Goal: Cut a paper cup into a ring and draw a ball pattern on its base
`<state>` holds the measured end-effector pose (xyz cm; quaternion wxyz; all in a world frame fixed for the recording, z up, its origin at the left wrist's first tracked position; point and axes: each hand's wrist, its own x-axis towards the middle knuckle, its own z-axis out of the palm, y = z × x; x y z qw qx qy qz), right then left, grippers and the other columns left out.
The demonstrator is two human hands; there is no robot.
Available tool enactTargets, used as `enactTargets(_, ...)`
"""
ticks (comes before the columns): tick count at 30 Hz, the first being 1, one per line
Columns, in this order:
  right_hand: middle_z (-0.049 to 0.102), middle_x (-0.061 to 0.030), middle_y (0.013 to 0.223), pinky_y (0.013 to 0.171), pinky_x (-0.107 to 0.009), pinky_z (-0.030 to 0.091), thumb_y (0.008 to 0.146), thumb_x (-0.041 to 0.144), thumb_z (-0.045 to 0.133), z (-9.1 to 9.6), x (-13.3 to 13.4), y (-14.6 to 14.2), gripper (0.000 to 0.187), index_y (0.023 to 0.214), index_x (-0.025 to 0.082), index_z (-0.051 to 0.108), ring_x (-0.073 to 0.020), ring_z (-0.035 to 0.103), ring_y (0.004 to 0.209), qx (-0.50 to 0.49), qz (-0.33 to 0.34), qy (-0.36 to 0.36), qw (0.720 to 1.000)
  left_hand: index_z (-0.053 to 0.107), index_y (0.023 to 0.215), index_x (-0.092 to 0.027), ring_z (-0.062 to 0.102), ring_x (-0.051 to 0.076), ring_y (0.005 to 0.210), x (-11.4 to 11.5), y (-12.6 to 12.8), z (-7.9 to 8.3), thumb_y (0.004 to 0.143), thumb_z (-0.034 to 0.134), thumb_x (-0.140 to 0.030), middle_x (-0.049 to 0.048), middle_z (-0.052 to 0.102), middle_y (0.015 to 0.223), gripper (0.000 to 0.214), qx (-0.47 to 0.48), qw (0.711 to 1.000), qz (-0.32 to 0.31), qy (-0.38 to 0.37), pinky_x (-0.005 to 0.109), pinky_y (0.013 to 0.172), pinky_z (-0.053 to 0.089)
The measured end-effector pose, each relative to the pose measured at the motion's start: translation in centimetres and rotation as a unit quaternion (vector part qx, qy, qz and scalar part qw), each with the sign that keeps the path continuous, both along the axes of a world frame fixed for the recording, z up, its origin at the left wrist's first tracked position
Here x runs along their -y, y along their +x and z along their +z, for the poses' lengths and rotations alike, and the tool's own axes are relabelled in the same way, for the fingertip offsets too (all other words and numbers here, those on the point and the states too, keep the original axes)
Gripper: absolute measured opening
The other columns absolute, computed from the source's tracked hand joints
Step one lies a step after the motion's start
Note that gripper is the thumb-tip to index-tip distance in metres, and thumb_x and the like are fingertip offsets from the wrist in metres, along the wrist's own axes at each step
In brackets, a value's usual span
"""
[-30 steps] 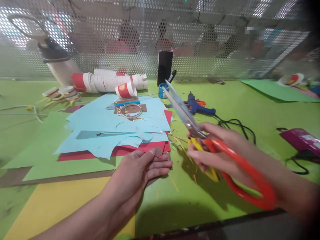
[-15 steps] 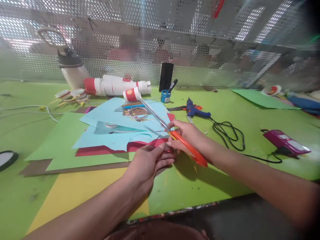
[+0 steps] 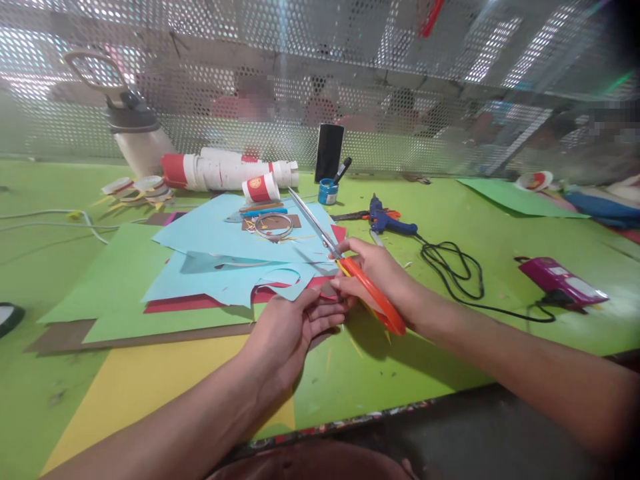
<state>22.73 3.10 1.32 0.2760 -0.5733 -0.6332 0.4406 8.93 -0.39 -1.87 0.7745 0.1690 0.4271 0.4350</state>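
My right hand (image 3: 383, 277) grips scissors (image 3: 350, 267) with orange handles, their long blades pointing up and left over the paper pile. My left hand (image 3: 287, 330) lies just left of it, fingers closed on a small brown paper piece (image 3: 325, 308) at the near edge of the pile. Both hands meet at the corner of the red sheet (image 3: 200, 301). Light blue cut sheets (image 3: 225, 257) lie on top of the red one.
Green table (image 3: 500, 227) with green and yellow sheets (image 3: 150, 380) at left. Paper cups (image 3: 225, 172), a tape ring (image 3: 273, 225), a blue pot (image 3: 329, 191), a glue gun (image 3: 390, 220) with black cord, a magenta device (image 3: 563, 281) and a bottle (image 3: 137, 133) stand around. A perforated metal screen runs behind.
My right hand brought the scissors down and left, from raised above the table to beside my left hand. The view also pulled back and up.
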Motion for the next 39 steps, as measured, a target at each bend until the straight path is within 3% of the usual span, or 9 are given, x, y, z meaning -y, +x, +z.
enactTargets(8, 0.051, 0.0082, 0.058, 0.045, -0.022, 0.045, 0.073, 0.007, 0.06, -0.1, 0.2, -0.2, 0.03, 0.098, 0.02, 0.049, -0.0104, 0.051, 0.046, 0.004, -0.001, 0.005, 1.0, 0.069, 0.086, -0.004, 0.069, 0.015, 0.072, 0.1, -0.2, -0.1, 0.085, 0.049, -0.009, 0.0153, 0.071, 0.085, 0.02, -0.009, 0.999, -0.02, 0.027, 0.02, 0.067, 0.057)
enactTargets(19, 0.056, 0.0072, 0.061, 0.045, -0.022, 0.048, 0.074, 0.004, 0.06, -0.3, 0.3, -0.1, 0.031, 0.097, 0.02, 0.048, -0.0113, 0.057, 0.047, -0.001, -0.004, 0.009, 1.0, 0.069, 0.083, -0.006, 0.069, 0.015, 0.069, 0.3, 0.0, 0.2, 0.088, 0.054, -0.012, 0.0136, 0.072, 0.079, 0.017, -0.023, 1.0, -0.001, -0.001, 0.021, 0.066, 0.057)
enactTargets(30, 0.058, 0.0056, 0.061, 0.041, -0.02, 0.045, 0.07, 0.001, 0.062, 0.1, 0.2, -0.5, 0.032, 0.095, 0.018, 0.052, -0.0097, 0.053, 0.045, -0.004, -0.019, -0.016, 1.0, 0.065, 0.091, -0.004, 0.068, 0.013, 0.058, 0.2, 0.2, 0.2, 0.089, 0.057, -0.013, 0.0167, 0.073, 0.078, 0.012, -0.053, 0.999, -0.01, -0.007, 0.021, 0.062, 0.057)
enactTargets(36, 0.056, 0.0057, 0.056, 0.045, -0.024, 0.046, 0.072, 0.011, 0.062, 1.4, 1.6, 3.2, 0.031, 0.1, 0.018, 0.052, -0.0128, 0.055, 0.045, 0.065, -0.025, -0.069, 0.995, 0.059, 0.086, -0.007, 0.072, 0.017, 0.072, 0.1, 0.2, 0.2, 0.09, 0.054, -0.011, 0.0224, 0.072, 0.09, 0.007, -0.062, 0.998, -0.015, -0.004, 0.021, 0.064, 0.057)
enactTargets(39, 0.059, 0.0028, 0.056, 0.047, -0.026, 0.044, 0.075, 0.036, 0.064, 1.6, 4.0, 6.8, 0.025, 0.093, 0.021, 0.058, -0.0132, 0.054, 0.047, 0.132, 0.024, -0.055, 0.989, 0.059, 0.084, -0.007, 0.072, 0.019, 0.074, 0.1, 0.2, 0.1, 0.089, 0.057, -0.013, 0.0228, 0.073, 0.09, 0.008, -0.068, 0.998, -0.012, -0.002, 0.021, 0.063, 0.056)
